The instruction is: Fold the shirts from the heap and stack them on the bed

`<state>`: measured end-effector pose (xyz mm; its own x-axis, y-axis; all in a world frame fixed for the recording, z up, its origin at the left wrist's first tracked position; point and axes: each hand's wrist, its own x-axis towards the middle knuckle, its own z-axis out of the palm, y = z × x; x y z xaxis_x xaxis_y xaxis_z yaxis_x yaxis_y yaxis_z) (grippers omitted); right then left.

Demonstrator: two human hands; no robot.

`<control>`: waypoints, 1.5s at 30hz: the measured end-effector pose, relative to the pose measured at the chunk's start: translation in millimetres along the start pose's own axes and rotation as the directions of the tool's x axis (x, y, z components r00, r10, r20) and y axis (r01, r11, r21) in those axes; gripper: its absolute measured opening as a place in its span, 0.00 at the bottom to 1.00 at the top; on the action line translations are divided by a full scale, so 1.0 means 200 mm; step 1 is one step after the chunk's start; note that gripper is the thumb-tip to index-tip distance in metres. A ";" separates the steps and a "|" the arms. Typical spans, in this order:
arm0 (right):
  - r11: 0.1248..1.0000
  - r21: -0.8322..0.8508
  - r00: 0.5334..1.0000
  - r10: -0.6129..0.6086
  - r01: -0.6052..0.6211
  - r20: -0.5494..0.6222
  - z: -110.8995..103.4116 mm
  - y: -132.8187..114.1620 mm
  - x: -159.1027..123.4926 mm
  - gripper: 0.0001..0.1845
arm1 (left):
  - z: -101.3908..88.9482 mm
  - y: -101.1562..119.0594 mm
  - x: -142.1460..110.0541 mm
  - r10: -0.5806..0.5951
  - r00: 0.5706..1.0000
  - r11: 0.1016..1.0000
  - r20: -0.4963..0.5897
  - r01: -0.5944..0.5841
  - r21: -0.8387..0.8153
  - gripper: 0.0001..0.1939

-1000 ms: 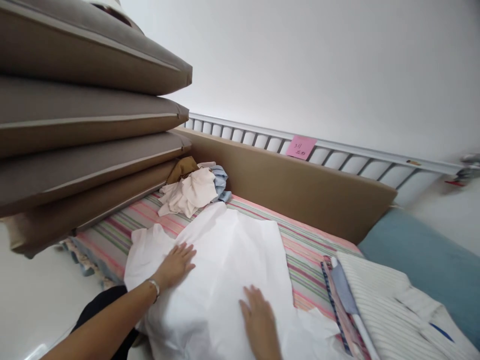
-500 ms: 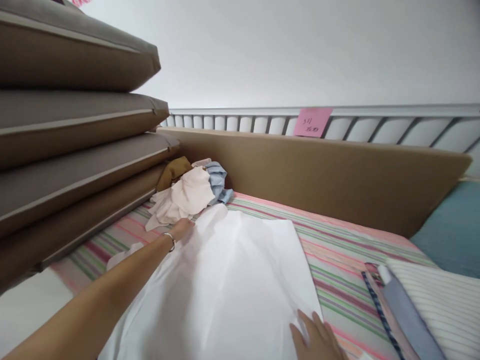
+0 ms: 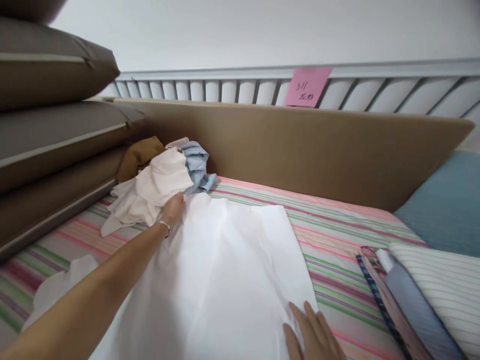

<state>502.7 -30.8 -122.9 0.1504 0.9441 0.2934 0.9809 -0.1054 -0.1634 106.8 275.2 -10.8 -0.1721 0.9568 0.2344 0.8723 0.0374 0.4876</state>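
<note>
Cloth (image 3: 228,270), white, lies spread over the striped sheet (image 3: 337,240), its far left edge pinched in the curled fingers of the left hand (image 3: 174,209). The right hand (image 3: 313,332) rests, fingers parted, on the near right edge. A bracelet (image 3: 165,228) rings the left wrist. Just beyond that hand sits a crumpled pile (image 3: 165,175), between stacked cushions (image 3: 48,122) and a brown panel (image 3: 300,150). Folded clothes (image 3: 438,295) lie at right; a pink note (image 3: 308,86) marks the rail (image 3: 228,90) behind.
</note>
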 end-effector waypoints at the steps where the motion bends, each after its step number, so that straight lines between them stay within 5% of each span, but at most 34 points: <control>1: 1.000 -0.007 1.000 -0.006 0.006 0.002 0.00 0.00 0.00 0.29 | -0.02 -0.02 0.01 0.018 1.000 1.000 -0.013 -0.018 0.021 0.08; 5: 0.999 -0.034 1.000 0.008 -0.007 0.025 -0.02 -0.02 0.01 0.29 | -0.06 0.01 -0.01 0.064 0.996 0.996 -0.056 -0.059 0.073 0.12; 7: 0.999 -0.042 0.999 0.024 -0.023 0.032 -0.04 -0.05 0.01 0.29 | -0.04 0.08 -0.11 0.211 0.976 0.975 -0.059 -0.205 0.087 0.17; 8: 0.999 -0.046 0.999 0.030 -0.029 0.036 -0.06 -0.07 0.01 0.28 | -0.01 0.12 -0.18 0.336 0.942 0.939 -0.025 -0.333 0.087 0.19; 10: 0.998 -0.056 0.998 0.046 -0.043 0.043 -0.11 -0.12 0.01 0.27 | 0.04 0.19 -0.33 0.600 0.790 0.792 0.128 -0.609 0.045 0.23; 12: 0.996 -0.072 0.996 0.064 -0.059 0.067 -0.17 -0.18 0.01 0.27 | 0.09 0.23 -0.44 0.701 0.644 0.680 0.306 -0.733 -0.014 0.27; 13: 0.994 -0.081 0.994 0.075 -0.069 0.084 -0.19 -0.21 0.01 0.27 | 0.11 0.25 -0.47 0.686 0.627 0.677 0.369 -0.736 -0.008 0.27; 16: 0.990 -0.100 0.985 0.113 -0.100 0.132 -0.26 -0.28 0.03 0.27 | 0.12 0.31 -0.45 0.495 0.737 0.782 0.460 -0.609 0.133 0.27; 18: 0.988 -0.098 0.979 0.136 -0.122 0.150 -0.29 -0.31 0.03 0.26 | 0.12 0.38 -0.42 0.389 0.817 0.831 0.426 -0.510 0.220 0.28; 23: 0.989 -0.063 0.976 0.145 -0.136 0.161 -0.33 -0.35 0.04 0.25 | 0.18 0.56 -0.43 0.526 0.780 0.789 0.340 -0.596 0.148 0.25; 28: 0.985 -0.011 0.966 0.168 -0.169 0.194 -0.36 -0.38 0.03 0.25 | 0.31 0.67 -0.25 0.304 0.881 0.903 0.363 -0.387 0.184 0.23; 37: 0.956 0.088 0.958 0.272 -0.280 0.090 -0.39 -0.45 0.07 0.21 | 0.34 0.77 0.14 0.320 0.867 0.867 0.382 -0.431 0.250 0.11; 43: 0.978 0.029 0.974 0.205 -0.209 0.094 -0.38 -0.44 0.06 0.22 | 0.15 0.82 0.04 0.539 0.806 0.787 0.245 -0.585 0.195 0.06; 45: 0.983 -0.004 0.978 0.184 -0.184 0.096 -0.38 -0.44 0.05 0.22 | 0.04 0.76 -0.08 0.640 0.736 0.728 0.218 -0.672 0.134 0.08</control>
<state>427.3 -35.7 -33.4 0.3157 0.9342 0.1662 0.9369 -0.2792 -0.2106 246.1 266.8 53.6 0.5317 0.7916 0.3011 0.8119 -0.5776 0.0848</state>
